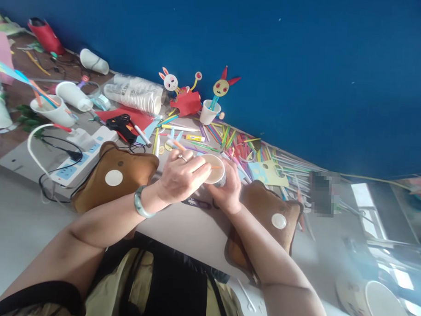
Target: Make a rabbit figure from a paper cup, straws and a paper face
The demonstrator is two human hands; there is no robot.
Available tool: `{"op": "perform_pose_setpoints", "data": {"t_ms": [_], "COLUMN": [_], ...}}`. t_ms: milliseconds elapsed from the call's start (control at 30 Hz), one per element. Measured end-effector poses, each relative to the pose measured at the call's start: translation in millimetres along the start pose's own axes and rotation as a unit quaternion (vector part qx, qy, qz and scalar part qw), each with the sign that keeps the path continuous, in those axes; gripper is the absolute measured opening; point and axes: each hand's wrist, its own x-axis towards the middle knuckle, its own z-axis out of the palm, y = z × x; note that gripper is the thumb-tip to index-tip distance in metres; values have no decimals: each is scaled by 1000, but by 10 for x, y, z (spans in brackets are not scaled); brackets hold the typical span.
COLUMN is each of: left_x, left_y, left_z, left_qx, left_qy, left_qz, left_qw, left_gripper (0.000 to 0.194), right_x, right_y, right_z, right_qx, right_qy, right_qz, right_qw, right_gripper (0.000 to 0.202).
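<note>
A paper cup [215, 169] is tilted so that its open mouth faces me, and my right hand [230, 186] is wrapped around its side. My left hand [184, 175], with a ring and a bangle at the wrist, is closed at the cup's left rim. A thin orange stick [178, 145] sticks out beyond its knuckles; whether it is a pen or a straw I cannot tell. A short orange piece also shows inside the cup. Beneath the hands lies a dark pair of small scissors [198, 203], partly hidden.
Brown cushions lie at left [130, 169] and right [263, 215]. A glue gun [123, 127], a power strip [81, 156] and stacked cups [133, 95] are on the left. Colourful strips [232, 138] and a rabbit-figure cup [209, 113] stand along the blue wall [303, 78].
</note>
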Motion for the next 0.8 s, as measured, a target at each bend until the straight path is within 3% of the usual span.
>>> {"op": "perform_pose_setpoints", "data": {"t_ms": [200, 433, 800], "left_x": [-22, 66, 69], "left_y": [4, 18, 7], "left_z": [-24, -86, -58], "left_qx": [-24, 79, 59], "left_qy": [0, 61, 30], "left_qz": [-10, 45, 29], "left_qw": [1000, 994, 997], "left_gripper": [12, 19, 20], "right_x": [-19, -21, -13], "right_y": [-48, -41, -38], "right_z": [25, 60, 65], "right_qx": [23, 39, 55], "right_qy": [16, 39, 32], "right_qz": [9, -24, -27], "right_qw": [1000, 998, 998], "right_gripper": [54, 52, 51]}}
